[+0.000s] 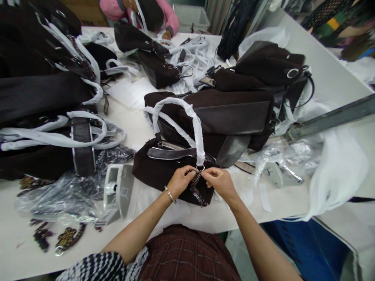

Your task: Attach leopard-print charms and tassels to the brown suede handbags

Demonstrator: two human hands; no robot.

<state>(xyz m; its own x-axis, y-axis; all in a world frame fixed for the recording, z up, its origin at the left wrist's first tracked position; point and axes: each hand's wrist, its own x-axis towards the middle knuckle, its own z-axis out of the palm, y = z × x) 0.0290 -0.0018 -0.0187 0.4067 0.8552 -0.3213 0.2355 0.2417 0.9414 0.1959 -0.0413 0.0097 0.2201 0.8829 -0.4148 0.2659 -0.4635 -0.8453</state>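
A dark brown handbag [164, 175] lies on the table in front of me, its handle [197, 128] wrapped in white paper and arched upward. At the foot of the handle is a metal ring [200, 168]. A dark beaded chain strap [197, 191] hangs from near this ring over the bag's side. My left hand [182, 181] pinches the top of the chain strap from the left. From the right, my right hand [217, 180] has its fingers closed at the ring, also on the strap's upper end. The fingertips cover the exact joint between them.
More dark handbags [228, 113] are piled behind, and others [43, 97] on the left. A tape dispenser [117, 191] stands by clear plastic bags [70, 199]. Leopard-patterned charms [67, 238] lie front left. A metal bar [336, 121] juts in from the right. Across the table, a person in pink sleeves [171, 17] works.
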